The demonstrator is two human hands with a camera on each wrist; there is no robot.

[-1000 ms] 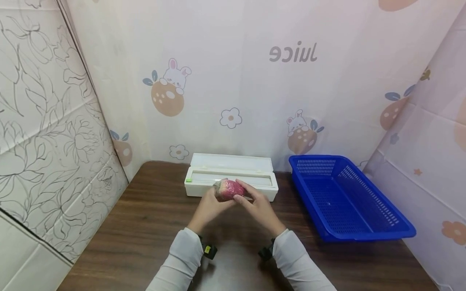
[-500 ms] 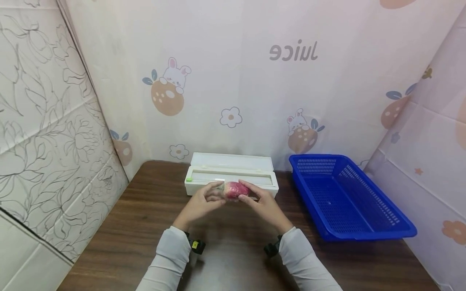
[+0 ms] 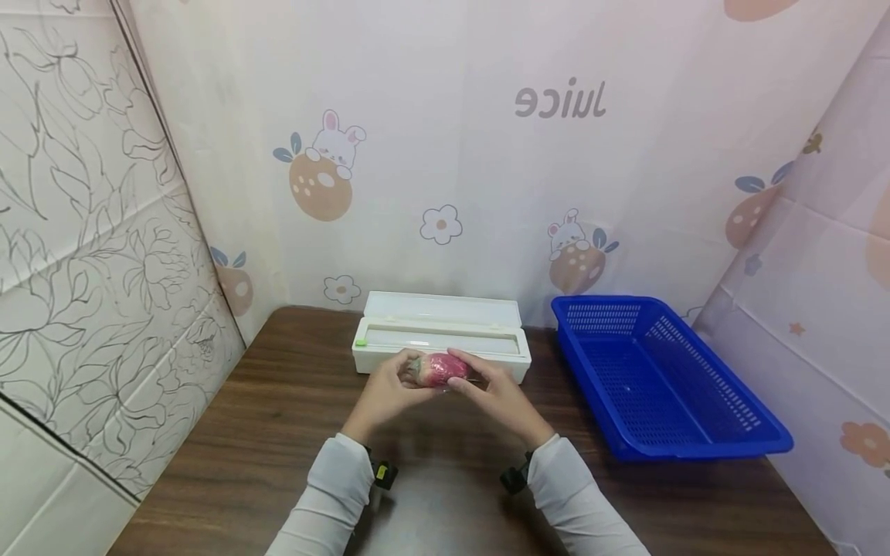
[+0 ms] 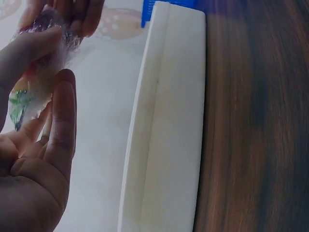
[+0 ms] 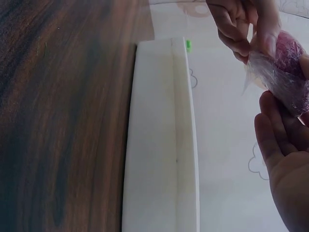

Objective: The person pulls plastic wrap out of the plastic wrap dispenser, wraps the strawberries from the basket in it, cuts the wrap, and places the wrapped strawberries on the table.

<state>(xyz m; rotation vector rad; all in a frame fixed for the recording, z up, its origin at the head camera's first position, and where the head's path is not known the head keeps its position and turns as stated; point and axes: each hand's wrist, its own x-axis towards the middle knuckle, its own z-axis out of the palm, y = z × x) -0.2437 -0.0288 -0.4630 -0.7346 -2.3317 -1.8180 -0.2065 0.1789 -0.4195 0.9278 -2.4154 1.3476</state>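
Between both hands is a pink-red fruit [image 3: 443, 370] with a pale, greenish end, wrapped in clear plastic film. Its kind is hard to make out. My left hand [image 3: 389, 391] holds the greenish end, on the left, where the film bunches. With thumb and fingers, my right hand [image 3: 497, 392] grips the redder end. In the left wrist view, green shows on the fruit [image 4: 41, 79] below the left thumb. Loose film trails off the fruit [image 5: 289, 53] in the right wrist view. Just behind the hands stands a long white film box [image 3: 375, 361], its lid raised and a green slider at its left.
A blue perforated plastic basket [image 3: 695, 449] stands on the right of the dark wooden table [image 3: 278, 440]. A patterned curtain [image 3: 445, 154] hangs close behind the table, with printed sheets along both sides.
The left hand drew away left from the fruit, then came back to its greenish end. The fruit shifted slightly right, then back, staying in the right hand.
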